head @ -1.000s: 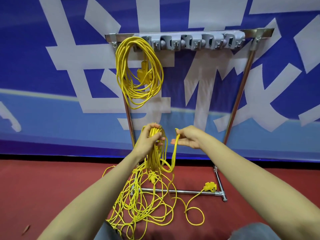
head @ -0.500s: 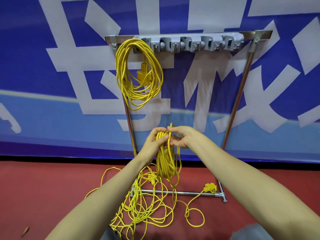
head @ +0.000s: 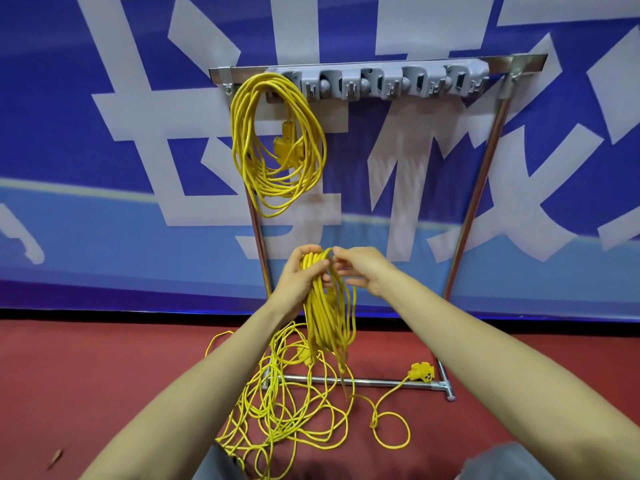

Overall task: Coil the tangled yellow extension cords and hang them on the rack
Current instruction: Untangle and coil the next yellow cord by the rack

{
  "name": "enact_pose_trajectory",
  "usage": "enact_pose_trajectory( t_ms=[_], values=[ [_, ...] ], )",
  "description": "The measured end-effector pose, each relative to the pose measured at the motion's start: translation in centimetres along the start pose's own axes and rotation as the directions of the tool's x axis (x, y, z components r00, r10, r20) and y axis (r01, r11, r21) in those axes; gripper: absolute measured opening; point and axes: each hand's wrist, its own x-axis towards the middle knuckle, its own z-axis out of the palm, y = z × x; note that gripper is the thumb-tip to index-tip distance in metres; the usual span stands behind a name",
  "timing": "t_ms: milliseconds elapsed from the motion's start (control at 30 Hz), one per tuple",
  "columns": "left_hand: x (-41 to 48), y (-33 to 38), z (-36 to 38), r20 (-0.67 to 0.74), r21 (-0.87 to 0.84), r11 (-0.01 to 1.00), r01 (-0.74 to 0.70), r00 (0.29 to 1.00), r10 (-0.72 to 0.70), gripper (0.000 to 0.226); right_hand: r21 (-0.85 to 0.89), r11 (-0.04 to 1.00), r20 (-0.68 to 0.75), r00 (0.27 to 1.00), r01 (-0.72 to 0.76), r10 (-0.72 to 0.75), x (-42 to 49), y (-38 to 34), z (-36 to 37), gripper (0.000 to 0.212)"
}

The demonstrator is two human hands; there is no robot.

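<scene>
Right hand (head: 363,271) rejoined cord bundle (head: 327,317), pinching top loop | left hand (head: 298,275) grips bundle | rack (head: 485,161) behind

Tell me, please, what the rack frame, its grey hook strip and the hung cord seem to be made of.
Rack frame: polished metal tubing, likely steel or chrome-plated, given its bright mirror-like glints. Hook strip: matte grey moulded plastic, apparently. Hung cord: flexible yellow plastic or rubber jacket, smooth, draping in loose loops.
</scene>
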Motion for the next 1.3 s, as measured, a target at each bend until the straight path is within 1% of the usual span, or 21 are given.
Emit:
enact_pose_trajectory(
  t_ms=[33, 67, 167, 200, 333, 400, 467, 533, 600, 667, 700, 767, 833, 867, 967, 1033, 1067, 1100, 1167, 1233, 1300],
  values=[
    [0.2, 0.1, -0.1, -0.033, -0.013, 1.0, -0.007, 0.999, 0.006, 0.026, -0.065, 0.997, -0.006, 0.999, 0.045, -0.045, 0.1, 0.9, -0.1, 0.014],
    [0.5, 0.3, -0.2, -0.058, -0.025, 1.0, -0.014, 0.998, 0.013, 0.025, -0.124, 0.99, 0.023, 0.998, 0.063, -0.061, 0.0, 2.1, -0.3, 0.011],
    [1.1, 1.5, -0.5, -0.091, -0.061, 0.998, -0.033, 0.995, 0.027, 0.024, -0.353, 0.928, 0.185, 0.981, 0.12, -0.056, -0.3, 6.1, -1.1, 0.012],
    [1.3, 2.0, -0.4, -0.09, -0.073, 0.997, -0.038, 0.995, 0.032, 0.024, -0.401, 0.904, 0.217, 0.974, 0.147, -0.062, -0.3, 7.2, -1.4, 0.013],
    [2.1, 3.5, -0.4, -0.069, -0.124, 0.991, -0.056, 0.997, 0.047, 0.024, -0.485, 0.818, 0.315, 0.934, 0.31, -0.167, 0.1, 9.0, -2.0, 0.019],
    [2.3, 4.3, -0.6, -0.058, -0.168, 0.984, -0.058, 0.997, 0.049, 0.024, -0.516, 0.765, 0.316, 0.916, 0.385, -0.248, 0.2, 9.2, -2.3, 0.015],
    [2.6, 5.0, -1.2, -0.059, -0.221, 0.974, -0.056, 0.997, 0.044, 0.022, -0.524, 0.749, 0.263, 0.913, 0.405, -0.31, 0.3, 9.5, -3.1, 0.012],
    [2.9, 5.7, -1.8, -0.058, -0.258, 0.965, -0.051, 0.998, 0.037, 0.02, -0.56, 0.748, 0.171, 0.933, 0.355, -0.315, 0.8, 9.8, -4.5, 0.011],
    [3.1, 6.2, -2.3, -0.045, -0.267, 0.962, -0.048, 0.998, 0.037, 0.019, -0.672, 0.683, 0.119, 0.953, 0.284, -0.279, 1.7, 10.2, -6.2, 0.008],
    [3.1, 6.8, -2.7, -0.032, -0.271, 0.961, -0.048, 0.999, 0.041, 0.018, -0.763, 0.627, 0.027, 0.977, 0.158, -0.214, 2.7, 10.9, -8.3, 0.007],
    [3.1, 7.1, -2.8, -0.025, -0.278, 0.959, -0.049, 0.999, 0.044, 0.017, -0.77, 0.632, -0.03, 0.985, 0.085, -0.169, 3.0, 11.3, -9.4, 0.007],
    [3.2, 7.7, -3.3, -0.006, -0.283, 0.958, -0.047, 0.999, 0.048, 0.016, -0.729, 0.685, -0.107, 0.99, -0.015, -0.092, 3.5, 11.9, -10.8, 0.012],
    [3.4, 7.9, -3.7, 0.029, -0.276, 0.961, -0.029, 0.999, 0.038, 0.016, -0.712, 0.701, -0.127, 0.989, -0.041, -0.071, 4.0, 12.0, -11.1, 0.02],
    [3.5, 7.9, -3.9, 0.046, -0.282, 0.959, -0.014, 0.999, 0.028, 0.016, -0.739, 0.671, -0.124, 0.99, -0.05, -0.063, 4.3, 11.9, -10.9, 0.019],
    [3.6, 8.0, -4.1, 0.094, -0.361, 0.932, 0.026, 0.996, 0.009, 0.015, -0.846, 0.528, -0.086, 0.996, -0.072, -0.002, 4.1, 11.9, -10.0, 0.01],
    [3.5, 8.5, -4.3, 0.143, -0.42, 0.907, 0.036, 0.989, 0.027, 0.014, -0.868, 0.488, -0.071, 0.996, -0.091, 0.059, 3.9, 12.5, -9.8, 0.018],
    [3.5, 8.8, -4.5, 0.162, -0.438, 0.898, 0.038, 0.986, 0.037, 0.013, -0.86, 0.499, -0.071, 0.994, -0.105, 0.088, 3.7, 12.9, -9.8, 0.021],
    [3.4, 9.1, -4.6, 0.171, -0.443, 0.896, 0.035, 0.984, 0.046, 0.013, -0.835, 0.538, -0.07, 0.992, -0.118, 0.108, 3.6, 13.2, -9.8, 0.026],
    [3.5, 9.5, -4.5, 0.174, -0.408, 0.913, 0.016, 0.983, 0.061, 0.014, -0.704, 0.688, -0.076, 0.982, -0.176, 0.173, 3.7, 13.6, -10.0, 0.034],
    [3.5, 9.6, -4.0, 0.166, -0.331, 0.944, -0.009, 0.984, 0.068, 0.016, -0.472, 0.835, -0.068, 0.956, -0.282, 0.284, 3.3, 13.3, -10.1, 0.035],
    [3.5, 9.1, -3.5, 0.133, -0.24, 0.97, -0.036, 0.989, 0.07, 0.019, -0.211, 0.913, -0.044, 0.937, -0.349, 0.347, 3.0, 12.0, -10.0, 0.032]
  ],
)
